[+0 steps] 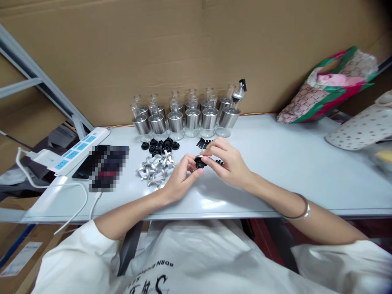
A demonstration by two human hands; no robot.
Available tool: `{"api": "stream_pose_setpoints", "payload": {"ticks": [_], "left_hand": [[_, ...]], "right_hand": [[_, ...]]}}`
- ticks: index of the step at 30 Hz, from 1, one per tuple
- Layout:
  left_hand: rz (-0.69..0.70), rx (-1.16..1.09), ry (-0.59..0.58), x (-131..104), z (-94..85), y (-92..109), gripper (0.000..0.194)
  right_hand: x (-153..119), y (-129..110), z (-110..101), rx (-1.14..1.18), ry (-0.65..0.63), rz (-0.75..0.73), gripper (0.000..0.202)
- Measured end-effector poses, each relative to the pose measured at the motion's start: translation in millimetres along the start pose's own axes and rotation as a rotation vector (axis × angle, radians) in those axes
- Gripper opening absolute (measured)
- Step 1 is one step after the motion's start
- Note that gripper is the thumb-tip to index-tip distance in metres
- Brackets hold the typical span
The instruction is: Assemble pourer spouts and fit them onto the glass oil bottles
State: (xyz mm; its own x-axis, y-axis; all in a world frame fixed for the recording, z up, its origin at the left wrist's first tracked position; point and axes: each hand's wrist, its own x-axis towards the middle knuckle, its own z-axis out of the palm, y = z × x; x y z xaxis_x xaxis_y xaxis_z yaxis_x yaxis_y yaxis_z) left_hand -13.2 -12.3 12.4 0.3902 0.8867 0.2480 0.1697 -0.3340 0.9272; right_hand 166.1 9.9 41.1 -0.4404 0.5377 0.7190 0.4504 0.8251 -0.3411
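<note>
Between my two hands is a black ribbed stopper point(200, 163) with a silver rim on top. My left hand point(183, 176) grips it from the left with thumb and fingers. From the right, my right hand point(228, 162) closes its fingertips on the same stopper; part of it is hidden behind the fingers. Left of my hands lie a heap of silver pourer spouts point(154, 171) and, behind it, a heap of black stoppers point(161, 145). Small black caps point(203, 143) lie behind my right hand, some of them covered by it.
Glass bottles with steel sleeves point(175, 121) stand in rows at the back; the rightmost carries a pourer point(239, 92). A power strip point(80, 150) and phones point(85, 165) lie at left. A patterned bag point(321, 98) and a spotted cylindrical container point(361, 124) are at right.
</note>
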Motion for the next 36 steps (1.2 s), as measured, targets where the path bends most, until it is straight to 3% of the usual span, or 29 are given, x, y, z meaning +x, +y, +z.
{"api": "stream_pose_setpoints", "payload": {"ticks": [6, 12, 16, 20, 24, 36], "left_hand": [[0.033, -0.141, -0.046, -1.8, 1.8, -7.5, 0.028], [0.000, -0.228, -0.061, -1.2, 1.0, -8.1, 0.033], [0.010, -0.238, -0.016, 0.8, 0.1, -7.4, 0.031], [-0.031, -0.266, 0.011, 2.8, -0.6, -8.3, 0.031], [-0.019, -0.308, 0.039, 3.4, -0.6, -9.5, 0.030], [-0.064, -0.363, -0.041, 5.3, -5.1, -11.1, 0.039]], "right_hand": [[-0.8, 0.1, -1.5, 0.120, -0.117, 0.188, 0.021], [-2.1, -1.3, -0.6, 0.112, -0.082, 0.155, 0.020], [-2.5, -0.2, 1.1, 0.145, -0.115, 0.213, 0.013], [-2.1, 0.2, 2.1, 0.166, -0.160, 0.247, 0.027], [-0.8, -0.4, 1.9, 0.172, -0.167, 0.201, 0.028], [0.8, -4.4, 0.1, 0.201, -0.229, 0.234, 0.024]]}}
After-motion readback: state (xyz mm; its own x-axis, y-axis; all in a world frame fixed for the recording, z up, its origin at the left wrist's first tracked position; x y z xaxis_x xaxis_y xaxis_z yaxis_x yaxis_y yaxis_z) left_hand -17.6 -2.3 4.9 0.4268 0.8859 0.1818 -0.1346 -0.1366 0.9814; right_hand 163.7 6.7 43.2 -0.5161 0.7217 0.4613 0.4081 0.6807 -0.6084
